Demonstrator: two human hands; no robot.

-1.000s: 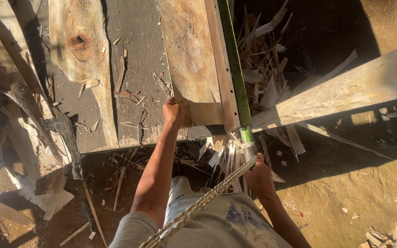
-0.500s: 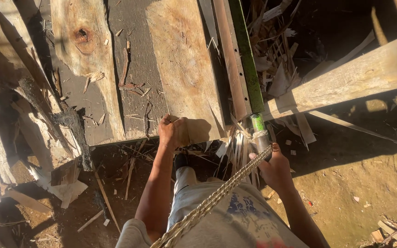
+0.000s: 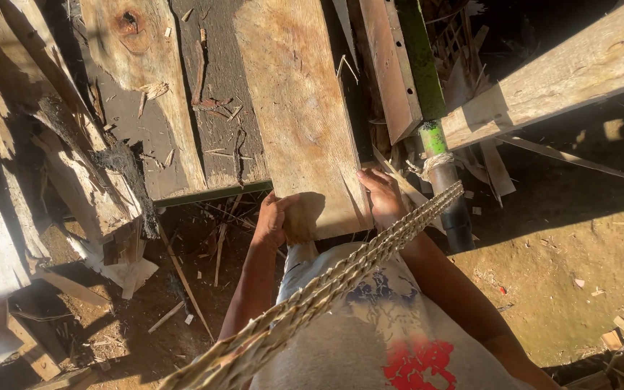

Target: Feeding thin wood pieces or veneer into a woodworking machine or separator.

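A long pale wooden plank [image 3: 294,101] runs away from me across a table of weathered boards [image 3: 167,108]. My left hand [image 3: 277,219] grips its near end at the left corner, fingers curled over the edge. My right hand [image 3: 382,195] clasps the near end at the right edge. A braided straw rope [image 3: 341,282] stretches from my body up to a green and black post [image 3: 442,173], where it is tied.
A narrower reddish board [image 3: 388,65] and a green rail [image 3: 420,50] lie right of the plank. A pale beam [image 3: 557,79] crosses at upper right. Split wood scraps [image 3: 59,188] pile at left. Dirt ground [image 3: 565,238] with chips lies at right.
The plank has slid toward me. My right hand has come up from beside the post onto the plank's right edge, and my left hand stays on the near end.
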